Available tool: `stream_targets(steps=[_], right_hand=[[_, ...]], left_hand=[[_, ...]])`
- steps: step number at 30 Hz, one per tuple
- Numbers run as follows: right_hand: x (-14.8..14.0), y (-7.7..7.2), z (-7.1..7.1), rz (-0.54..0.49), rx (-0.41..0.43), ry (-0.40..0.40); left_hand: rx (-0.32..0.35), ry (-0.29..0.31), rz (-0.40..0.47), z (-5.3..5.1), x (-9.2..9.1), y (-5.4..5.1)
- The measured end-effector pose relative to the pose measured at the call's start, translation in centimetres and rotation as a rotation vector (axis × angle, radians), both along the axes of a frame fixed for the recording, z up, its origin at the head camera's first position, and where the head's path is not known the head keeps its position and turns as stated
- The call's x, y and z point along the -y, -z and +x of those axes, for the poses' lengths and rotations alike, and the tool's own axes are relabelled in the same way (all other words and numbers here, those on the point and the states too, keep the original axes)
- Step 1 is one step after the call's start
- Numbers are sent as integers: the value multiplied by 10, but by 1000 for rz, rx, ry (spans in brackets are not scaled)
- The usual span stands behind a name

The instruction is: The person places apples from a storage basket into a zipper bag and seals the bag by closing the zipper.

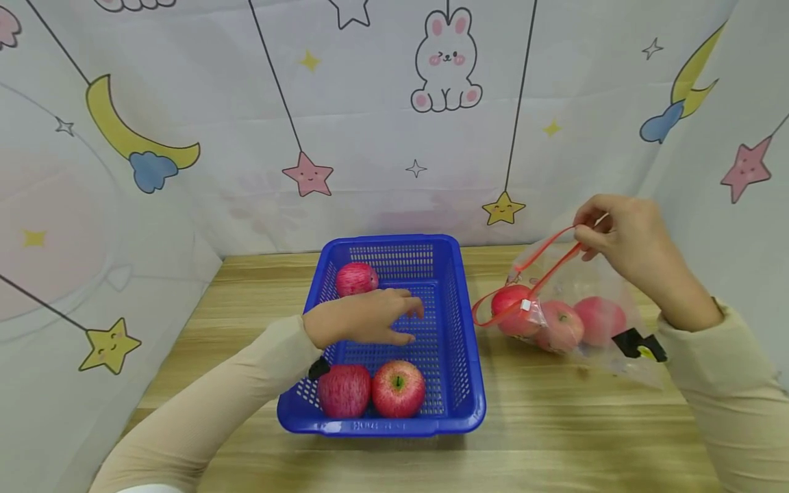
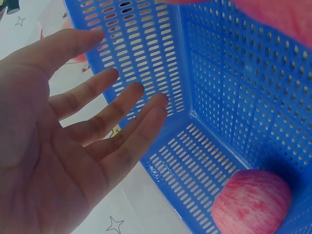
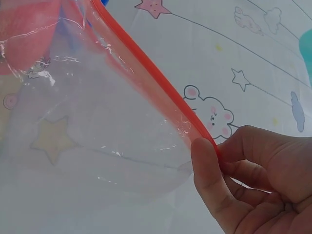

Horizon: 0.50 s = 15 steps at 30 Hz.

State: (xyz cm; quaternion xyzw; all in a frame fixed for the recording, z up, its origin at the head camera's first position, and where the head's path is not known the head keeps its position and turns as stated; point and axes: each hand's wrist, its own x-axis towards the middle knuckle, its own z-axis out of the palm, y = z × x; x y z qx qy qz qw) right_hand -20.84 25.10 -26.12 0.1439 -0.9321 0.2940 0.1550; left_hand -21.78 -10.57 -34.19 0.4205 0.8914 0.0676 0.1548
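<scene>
Currently, my feed shows a wooden table (image 1: 555, 438) bearing a blue basket (image 1: 382, 428), with a clear bag (image 1: 579, 284) just to its right. The right hand (image 1: 635, 239) pinches the bag's red rim (image 3: 163, 82); the left hand (image 1: 372, 316) hovers over the basket, fingers spread apart. Beyond it lies one apple (image 1: 355, 279), on its near side two apples (image 1: 398, 389); three more apples (image 1: 561, 326) sit bagged below the pinching fingertips.

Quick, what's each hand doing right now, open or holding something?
Left hand: open, holding nothing, over the blue plastic basket.
Right hand: closed, pinching the red-edged rim of the clear plastic bag.
</scene>
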Motion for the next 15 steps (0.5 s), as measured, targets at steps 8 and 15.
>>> stream_targets(steps=[8,15], right_hand=[[-2,-3,2,-4,1,11],[-1,-6,2,1,-32,-1]], left_hand=[[60,14,-10,4,2,6],[92,32,-11,8,1,8]])
